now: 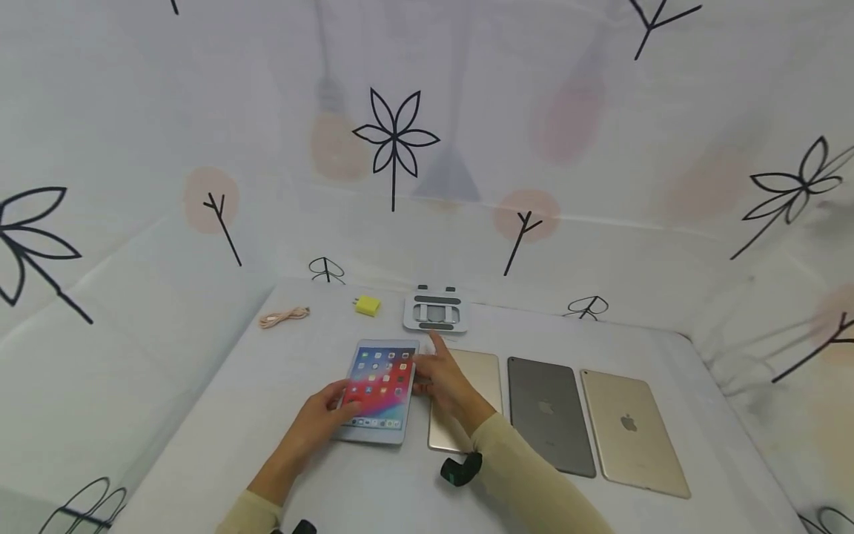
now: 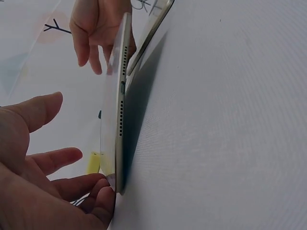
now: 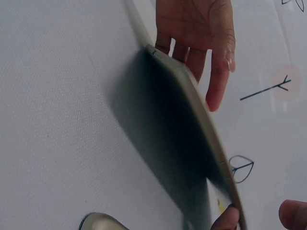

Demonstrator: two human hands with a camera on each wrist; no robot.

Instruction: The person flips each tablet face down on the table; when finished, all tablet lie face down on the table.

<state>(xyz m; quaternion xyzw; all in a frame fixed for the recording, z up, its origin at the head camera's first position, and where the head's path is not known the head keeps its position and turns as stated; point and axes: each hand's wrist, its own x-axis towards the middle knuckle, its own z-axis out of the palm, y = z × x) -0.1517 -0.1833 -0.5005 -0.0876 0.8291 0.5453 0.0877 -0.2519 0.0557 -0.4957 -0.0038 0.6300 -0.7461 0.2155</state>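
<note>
A white-framed tablet (image 1: 382,386) with its screen lit lies before me in the head view. In the left wrist view the tablet (image 2: 121,91) is seen edge-on, its right side raised off the table. My left hand (image 1: 322,415) touches its left edge with the fingertips, the thumb spread over the screen without pressing it. My right hand (image 1: 450,382) holds the raised right edge, index finger pointing away. In the right wrist view one fingertip (image 3: 228,219) is at the tablet's underside. Partly under my right hand lies a gold tablet (image 1: 482,371).
Face down on the right are a dark grey tablet (image 1: 550,430) and another gold tablet (image 1: 630,445). Along the back lie a coiled cable (image 1: 285,317), a yellow charger plug (image 1: 368,305) and a white stand (image 1: 435,300). A patterned cloth (image 1: 427,222) hangs behind the table.
</note>
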